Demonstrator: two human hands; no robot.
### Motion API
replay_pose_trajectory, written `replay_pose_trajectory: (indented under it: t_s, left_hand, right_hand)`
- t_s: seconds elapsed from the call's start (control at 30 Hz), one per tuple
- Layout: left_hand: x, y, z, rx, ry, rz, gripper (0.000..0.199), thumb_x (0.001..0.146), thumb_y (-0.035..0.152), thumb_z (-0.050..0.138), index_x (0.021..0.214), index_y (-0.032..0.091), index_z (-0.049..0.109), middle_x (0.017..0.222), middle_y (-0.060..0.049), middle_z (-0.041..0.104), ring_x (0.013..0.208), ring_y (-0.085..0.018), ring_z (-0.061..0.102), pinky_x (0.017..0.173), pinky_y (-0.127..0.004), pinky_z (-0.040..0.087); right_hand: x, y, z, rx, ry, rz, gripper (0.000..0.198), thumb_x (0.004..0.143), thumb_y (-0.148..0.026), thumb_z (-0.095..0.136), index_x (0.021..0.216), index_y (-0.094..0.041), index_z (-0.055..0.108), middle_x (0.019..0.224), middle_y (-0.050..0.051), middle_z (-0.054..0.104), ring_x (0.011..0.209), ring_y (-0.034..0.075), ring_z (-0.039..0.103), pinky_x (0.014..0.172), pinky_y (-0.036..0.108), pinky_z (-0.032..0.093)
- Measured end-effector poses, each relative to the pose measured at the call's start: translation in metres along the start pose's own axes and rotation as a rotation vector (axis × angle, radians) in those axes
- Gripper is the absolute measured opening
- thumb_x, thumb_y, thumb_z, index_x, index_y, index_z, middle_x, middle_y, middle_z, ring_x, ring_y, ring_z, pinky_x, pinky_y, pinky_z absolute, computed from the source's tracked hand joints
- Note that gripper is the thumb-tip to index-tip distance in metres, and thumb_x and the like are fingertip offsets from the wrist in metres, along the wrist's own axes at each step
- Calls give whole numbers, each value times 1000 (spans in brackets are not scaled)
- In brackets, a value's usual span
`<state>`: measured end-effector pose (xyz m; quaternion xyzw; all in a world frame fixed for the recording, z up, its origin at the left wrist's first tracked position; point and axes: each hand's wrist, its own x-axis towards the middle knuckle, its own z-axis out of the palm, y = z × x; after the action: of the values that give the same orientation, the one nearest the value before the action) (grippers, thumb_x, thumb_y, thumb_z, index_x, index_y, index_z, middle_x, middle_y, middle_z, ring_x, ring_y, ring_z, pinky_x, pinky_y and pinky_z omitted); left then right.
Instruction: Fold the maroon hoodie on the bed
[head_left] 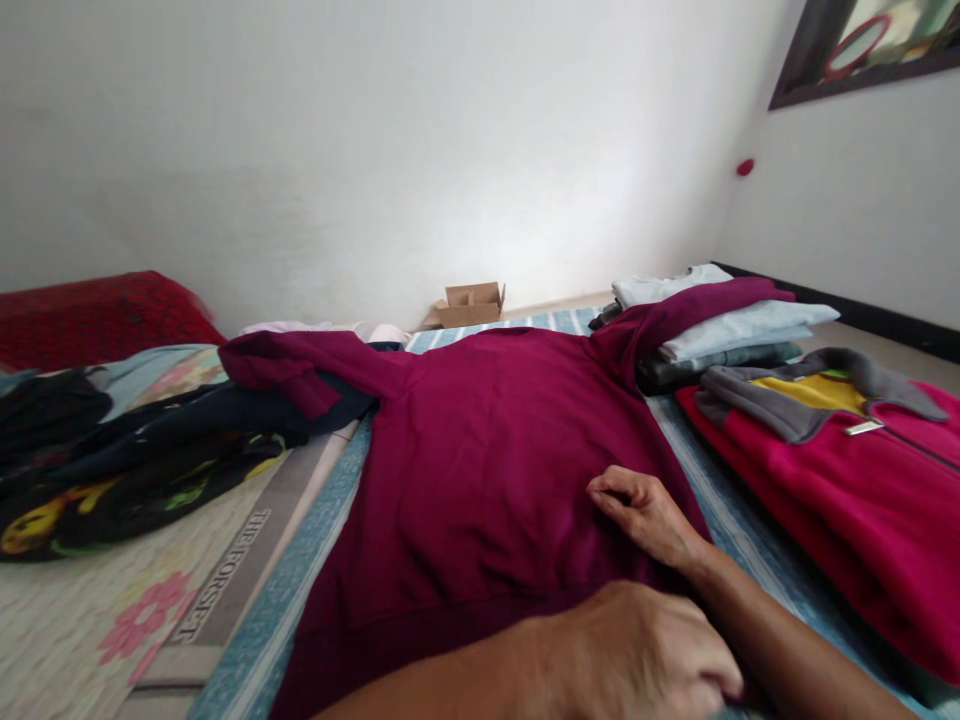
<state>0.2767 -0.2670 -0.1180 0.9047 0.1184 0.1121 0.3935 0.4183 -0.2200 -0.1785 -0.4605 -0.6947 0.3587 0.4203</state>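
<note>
A maroon sweatshirt [480,450] lies spread on a blue striped cloth [300,580], its hem band [382,635] toward the person and its neck end toward the wall; one sleeve [330,360] drapes over dark clothes [195,420] on the left, the other [697,305] across a stack of folded clothes [720,335] on the right. The right hand [649,515] is over the lower right part of the body, its thumb and fingers drawn narrow, the tips nearly meeting, with no clear fold of fabric between them; the left hand [652,650] crosses in front, curled near the hem's right corner, but it is blurred and its fingertips are turned away, so I cannot tell whether it grips anything. A pink jacket [840,480] with a grey collar lies folded just beside, to the right.

The knit looks soft and limp, probably light to middling in weight, neither slippery nor fragile; it should crease easily and sag if lifted from one spot. The thicker hem band seems the surest hold, pinched near both corners; the side seams and shoulders would serve too; the sleeves, bunched as they are, look likelier to drag the stack.
</note>
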Motion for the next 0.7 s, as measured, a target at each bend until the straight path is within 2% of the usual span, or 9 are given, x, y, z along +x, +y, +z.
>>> replay_pose_trajectory:
  t_s: [0.07,0.1,0.17,0.23,0.27,0.33,0.4,0.53,0.7]
  left_hand:
    - [-5,-6,-15,225,55,-58,15,83,10,45,78,16,58,80,-6,63,78,-16,58,74,-26,48]
    - [-8,-11,-23,355,103,-131,17,83,10,42,79,16,58,81,-8,63,79,-18,58,76,-28,48]
    - [-14,-24,-36,556,199,-326,20,84,12,39,88,15,59,98,-12,63,94,-23,58,86,-35,46]
    - [-19,-39,-43,652,226,-494,28,86,21,43,108,13,57,129,-16,51,120,-29,45,100,-44,37]
    - [-22,-46,-44,660,202,-558,38,87,28,44,120,12,51,140,-17,40,131,-30,33,105,-47,30]
    - [-25,-57,-43,622,94,-656,60,88,42,41,137,9,35,151,-16,19,139,-29,12,111,-48,18]
    - [-27,-62,-42,577,-18,-722,69,89,49,35,144,9,22,153,-14,9,140,-27,4,113,-47,12]
    - [-26,-62,-42,576,-75,-761,72,89,52,31,146,10,16,153,-12,2,140,-26,-1,113,-47,9]
    - [-23,-55,-47,565,-89,-781,71,89,51,33,145,10,18,152,-12,4,140,-26,0,113,-48,9]
  right_hand:
    - [1,0,1,16,11,2,20,86,-30,51,76,-17,62,72,1,56,69,13,52,64,24,41]
    - [1,0,2,26,12,-1,19,86,-29,51,76,-17,62,72,1,57,69,13,53,64,24,41]
    - [2,-1,2,35,8,-11,19,86,-27,50,75,-17,62,73,1,57,70,13,54,65,24,41]
    - [2,-1,3,23,2,-16,19,86,-26,49,76,-17,62,73,1,57,70,13,54,66,24,41]
    - [2,-1,3,12,6,-16,19,86,-26,49,75,-17,62,73,1,57,70,13,53,65,24,41]
    - [3,0,4,-8,13,-13,19,86,-25,49,74,-17,62,72,0,56,69,13,52,64,23,40]
    - [4,1,5,-16,16,-13,18,85,-24,50,74,-17,62,71,0,55,67,12,51,64,23,39]
    - [5,0,6,-5,17,-12,17,85,-23,50,75,-17,62,71,0,55,67,12,51,63,23,39]
    - [5,-2,5,1,23,-17,15,84,-20,50,75,-17,62,72,0,55,67,12,51,63,22,39]
